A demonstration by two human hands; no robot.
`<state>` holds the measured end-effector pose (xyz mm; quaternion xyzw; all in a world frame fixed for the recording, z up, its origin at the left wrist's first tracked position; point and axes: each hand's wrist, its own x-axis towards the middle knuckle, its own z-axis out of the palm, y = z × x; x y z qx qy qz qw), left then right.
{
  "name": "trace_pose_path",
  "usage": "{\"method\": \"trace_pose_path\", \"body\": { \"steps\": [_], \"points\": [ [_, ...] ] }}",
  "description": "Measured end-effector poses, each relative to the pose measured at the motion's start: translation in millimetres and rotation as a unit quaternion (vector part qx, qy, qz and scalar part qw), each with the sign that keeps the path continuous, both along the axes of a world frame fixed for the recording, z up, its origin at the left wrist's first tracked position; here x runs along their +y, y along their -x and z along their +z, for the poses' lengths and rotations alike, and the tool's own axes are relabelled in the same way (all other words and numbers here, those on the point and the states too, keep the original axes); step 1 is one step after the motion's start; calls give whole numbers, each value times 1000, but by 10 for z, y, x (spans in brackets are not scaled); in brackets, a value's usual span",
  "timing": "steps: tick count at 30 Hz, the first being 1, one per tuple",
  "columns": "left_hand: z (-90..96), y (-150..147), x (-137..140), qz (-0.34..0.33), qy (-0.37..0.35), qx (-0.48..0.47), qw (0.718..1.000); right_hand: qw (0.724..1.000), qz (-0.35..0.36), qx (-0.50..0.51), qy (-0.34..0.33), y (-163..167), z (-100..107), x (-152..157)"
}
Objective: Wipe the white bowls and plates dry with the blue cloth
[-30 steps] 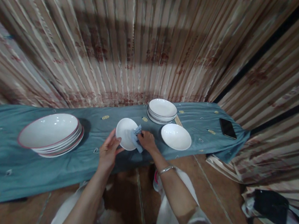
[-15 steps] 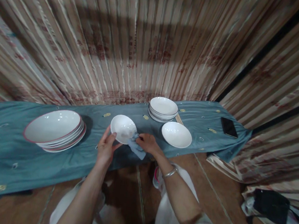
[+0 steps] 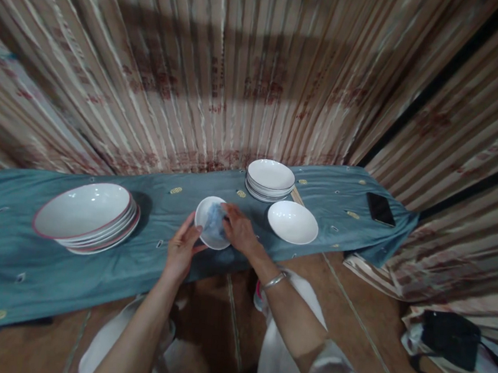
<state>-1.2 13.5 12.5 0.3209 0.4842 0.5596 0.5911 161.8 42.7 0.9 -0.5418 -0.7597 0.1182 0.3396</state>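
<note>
My left hand [image 3: 183, 244] grips a small white bowl [image 3: 203, 208] by its left rim, thumb over the edge, tilted above the table's near side. Bunched in my right hand [image 3: 239, 228] is a light blue cloth [image 3: 214, 221], pressed against the inside of that bowl and slightly blurred. Just right of my right hand, a single white bowl [image 3: 293, 222] rests on the cloth-covered table. Behind it stands a stack of white dishes with thin dark rims [image 3: 271, 176]. Over on the left is a stack of larger white bowls with red rims [image 3: 84, 212].
A teal patterned tablecloth [image 3: 150, 277] covers the long narrow table. A black phone [image 3: 380, 209] lies at its right end. Pleated curtains [image 3: 242, 79] hang close behind. On the tiled floor at right sits a black bag [image 3: 450, 339] among other items.
My right hand has moved the blue cloth from the bowl's lower right rim into its inside. The held bowl has shifted slightly right and is turned in my left hand.
</note>
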Motion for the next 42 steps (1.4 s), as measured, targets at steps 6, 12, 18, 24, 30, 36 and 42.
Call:
{"method": "trace_pose_path", "body": {
  "steps": [6,12,18,24,30,36,42],
  "points": [
    [-14,16,7,9,3,14,1000,988,72,-132,29,47,-2,-39],
    [-21,20,13,9,8,9,1000,984,97,-109,105,81,9,-136],
    [-28,23,29,7,8,12,1000,976,119,90,161,161,-44,-167],
    [-4,28,26,1,19,5,1000,903,141,343,218,305,-78,-108],
    [-14,34,23,-10,-6,31,999,848,87,472,225,460,-30,77],
    [-55,32,36,-9,-6,54,998,848,3,505,163,565,20,238],
    [-7,37,-6,-46,-21,60,997,845,-63,505,166,537,62,326]
  ]
}}
